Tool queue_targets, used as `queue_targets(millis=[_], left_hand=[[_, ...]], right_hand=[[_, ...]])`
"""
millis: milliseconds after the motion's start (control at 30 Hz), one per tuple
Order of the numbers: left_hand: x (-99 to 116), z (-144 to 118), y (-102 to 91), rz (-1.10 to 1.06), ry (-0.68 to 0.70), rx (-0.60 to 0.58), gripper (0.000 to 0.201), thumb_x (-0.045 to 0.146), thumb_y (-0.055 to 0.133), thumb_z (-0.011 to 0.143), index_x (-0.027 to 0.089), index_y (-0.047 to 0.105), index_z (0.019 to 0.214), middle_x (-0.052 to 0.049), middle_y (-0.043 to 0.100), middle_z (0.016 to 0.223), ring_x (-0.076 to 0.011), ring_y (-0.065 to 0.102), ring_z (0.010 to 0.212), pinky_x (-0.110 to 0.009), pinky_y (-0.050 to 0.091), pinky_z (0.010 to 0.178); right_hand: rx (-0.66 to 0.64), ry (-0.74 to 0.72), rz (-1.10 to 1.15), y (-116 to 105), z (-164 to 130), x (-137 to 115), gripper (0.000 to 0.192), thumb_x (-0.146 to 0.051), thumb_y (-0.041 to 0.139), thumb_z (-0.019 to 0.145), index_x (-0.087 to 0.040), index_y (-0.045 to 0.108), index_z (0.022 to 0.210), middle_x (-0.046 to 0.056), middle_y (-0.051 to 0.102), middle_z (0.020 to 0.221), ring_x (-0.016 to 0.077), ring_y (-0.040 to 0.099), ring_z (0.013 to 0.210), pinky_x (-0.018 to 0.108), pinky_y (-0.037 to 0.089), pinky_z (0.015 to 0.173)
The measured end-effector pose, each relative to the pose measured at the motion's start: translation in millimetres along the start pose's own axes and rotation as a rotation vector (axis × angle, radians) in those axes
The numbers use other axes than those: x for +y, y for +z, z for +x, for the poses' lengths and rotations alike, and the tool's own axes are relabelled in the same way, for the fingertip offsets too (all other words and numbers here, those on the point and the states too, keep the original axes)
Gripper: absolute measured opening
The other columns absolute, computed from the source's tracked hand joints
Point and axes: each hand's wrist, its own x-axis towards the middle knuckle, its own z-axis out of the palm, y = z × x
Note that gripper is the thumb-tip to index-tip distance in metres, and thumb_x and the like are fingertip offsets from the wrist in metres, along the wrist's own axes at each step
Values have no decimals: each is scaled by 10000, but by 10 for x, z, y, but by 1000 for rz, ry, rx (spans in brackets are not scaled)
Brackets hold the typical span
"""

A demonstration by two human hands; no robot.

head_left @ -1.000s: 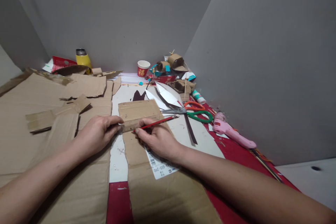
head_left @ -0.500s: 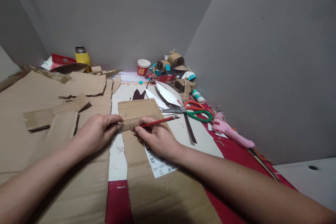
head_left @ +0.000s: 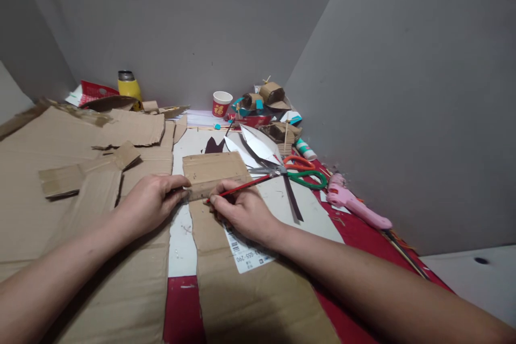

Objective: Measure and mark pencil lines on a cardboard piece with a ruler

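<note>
A long brown cardboard piece (head_left: 250, 301) with a white printed label (head_left: 250, 258) lies in front of me. Across its upper part rests a clear ruler (head_left: 199, 191). My left hand (head_left: 159, 199) pinches the ruler's left end between thumb and fingers. In my right hand (head_left: 239, 209) is a red pencil (head_left: 245, 185), slanted, its tip down at the cardboard just below the ruler's edge. Scissors (head_left: 282, 171) with one orange and one green handle lie right behind the pencil's far end.
Large cardboard sheets (head_left: 108, 279) and scraps cover the left side. At the right edge lies a pink glue gun (head_left: 357, 204). Towards the back stand a red-and-white paper cup (head_left: 222, 105), a yellow bottle (head_left: 129, 87) and small cardboard constructions (head_left: 271, 94). White paper pieces (head_left: 260, 144) lie behind the scissors.
My right hand and the pencil have shifted slightly right along the ruler, and the pencil's angle has changed a little. My left hand stays on the ruler. The view has moved slightly.
</note>
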Motion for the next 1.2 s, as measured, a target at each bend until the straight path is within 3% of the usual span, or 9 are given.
queue_targets(millis=[867, 1033, 1200], left_hand=[[17, -2, -22, 1, -20, -18, 277, 289, 446, 921, 177, 694, 973, -70, 748, 903, -196, 676, 810, -296, 476, 734], [26, -4, -27, 2, -23, -27, 275, 289, 445, 916, 184, 693, 967, -67, 746, 892, -191, 674, 799, -293, 475, 726], [35, -2, -37, 9, -21, -20, 288, 310, 436, 922, 198, 697, 970, -66, 751, 909, -191, 679, 806, -292, 482, 728]], right_hand=[[-9, 40, 60, 3, -3, 5, 123, -248, 546, 832, -189, 543, 724, -42, 526, 548, 90, 465, 470, 205, 351, 446], [-30, 101, 181, 3, 12, 0, 112, -247, 580, 787, -184, 530, 710, -25, 572, 587, 79, 468, 447, 195, 356, 405], [21, 116, 310, -126, -30, -177, 145, -311, 617, 783, -181, 553, 787, -9, 612, 672, 90, 533, 512, 198, 451, 423]])
